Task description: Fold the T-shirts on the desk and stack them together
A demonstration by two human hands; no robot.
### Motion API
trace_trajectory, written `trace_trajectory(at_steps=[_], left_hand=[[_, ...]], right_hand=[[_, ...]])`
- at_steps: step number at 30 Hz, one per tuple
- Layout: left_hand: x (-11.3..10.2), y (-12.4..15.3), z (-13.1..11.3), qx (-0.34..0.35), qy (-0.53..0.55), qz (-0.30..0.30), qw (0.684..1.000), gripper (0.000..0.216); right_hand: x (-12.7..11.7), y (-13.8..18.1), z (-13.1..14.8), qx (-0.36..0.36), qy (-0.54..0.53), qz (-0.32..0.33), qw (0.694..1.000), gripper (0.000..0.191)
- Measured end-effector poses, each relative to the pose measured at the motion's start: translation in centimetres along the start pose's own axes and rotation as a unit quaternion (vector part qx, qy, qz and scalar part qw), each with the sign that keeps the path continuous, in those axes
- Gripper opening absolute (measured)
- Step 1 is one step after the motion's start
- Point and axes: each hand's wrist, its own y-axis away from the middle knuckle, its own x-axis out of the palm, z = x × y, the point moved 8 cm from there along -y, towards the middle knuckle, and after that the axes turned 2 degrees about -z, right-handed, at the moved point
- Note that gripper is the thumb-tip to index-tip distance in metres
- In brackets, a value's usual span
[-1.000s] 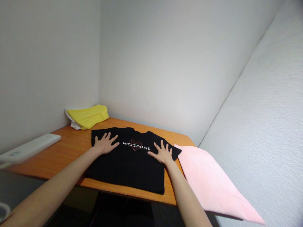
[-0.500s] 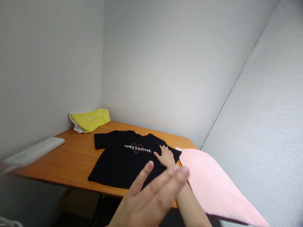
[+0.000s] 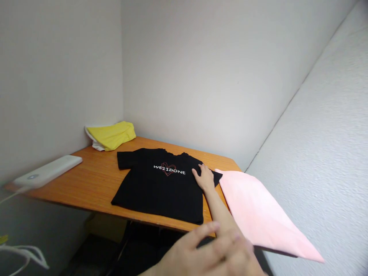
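Observation:
A black T-shirt (image 3: pixel 161 191) lies spread flat on the wooden table, its collar toward the back wall. White lettering over a red heart outline crosses its chest. My right hand (image 3: pixel 205 178) rests on the shirt by the right-side sleeve, palm down, with the thumb apart from the fingers. Much closer to the camera, my left hand (image 3: pixel 207 255) is in the air in front of the table edge, crossing over my right forearm. Its fingers are stretched out and partly blurred, and nothing shows in them.
Folded yellow and white cloth (image 3: pixel 113 136) sits at the table's back left corner. A white power bank (image 3: pixel 48 171) with a cable lies at the left edge. Pink cloth (image 3: pixel 258 207) covers the right side and overhangs the front. Walls enclose the wooden table (image 3: pixel 94 180).
My left hand has moved down and right, uncovering the shirt's lower hem. My right hand stays by the sleeve, its fingers less spread. The view has shifted slightly.

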Motion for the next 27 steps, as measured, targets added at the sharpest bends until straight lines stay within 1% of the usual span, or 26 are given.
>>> trace_trajectory(at_steps=[1,3,5,6,8,10,11,13,17,19,23,25,27], left_hand=[[1.7,0.3,1.5,-0.044,0.002,0.054,0.998,0.034],[5.0,1.6,5.1,-0.160,0.005,0.146,0.976,0.048],[8.0,3.6,8.0,-0.245,0.009,0.199,0.949,0.057],[9.3,4.5,8.9,-0.269,0.015,0.216,0.938,0.058],[11.6,6.2,10.1,-0.295,0.039,0.248,0.922,0.062],[13.0,7.3,10.4,-0.307,0.065,0.268,0.911,0.065],[13.2,7.6,10.4,-0.310,0.074,0.274,0.908,0.065],[13.2,7.9,10.3,-0.313,0.083,0.279,0.904,0.064],[12.4,7.8,9.9,-0.315,0.091,0.293,0.898,0.061],[12.0,7.7,9.8,-0.313,0.097,0.294,0.898,0.064],[11.4,7.8,9.0,-0.306,0.111,0.296,0.898,0.079],[11.2,8.3,8.4,-0.308,0.100,0.296,0.899,0.078],[10.9,8.7,7.7,-0.305,0.083,0.279,0.907,0.073]], right_hand=[[-0.7,0.0,0.0,0.001,0.005,-0.031,1.000,0.063],[-1.6,0.0,0.3,-0.007,0.023,-0.069,0.997,0.060],[-1.6,0.0,0.7,-0.019,0.038,-0.059,0.997,0.060],[-1.3,0.0,0.7,-0.021,0.041,-0.038,0.998,0.060],[-0.1,0.0,0.7,-0.020,0.036,0.032,0.999,0.063],[1.3,0.2,0.4,-0.014,0.026,0.109,0.994,0.069],[1.9,0.3,0.3,-0.010,0.023,0.139,0.990,0.072],[2.5,0.4,0.0,-0.001,0.019,0.167,0.986,0.077],[2.8,-0.1,-0.4,0.013,-0.001,0.174,0.985,0.082],[2.5,-0.8,-0.6,0.013,-0.021,0.177,0.984,0.080],[0.7,-2.9,-1.6,0.008,-0.032,0.155,0.987,0.066],[-0.5,-3.7,-2.5,0.017,-0.013,0.128,0.992,0.060],[-1.4,-3.9,-3.4,0.031,0.012,0.101,0.994,0.054]])
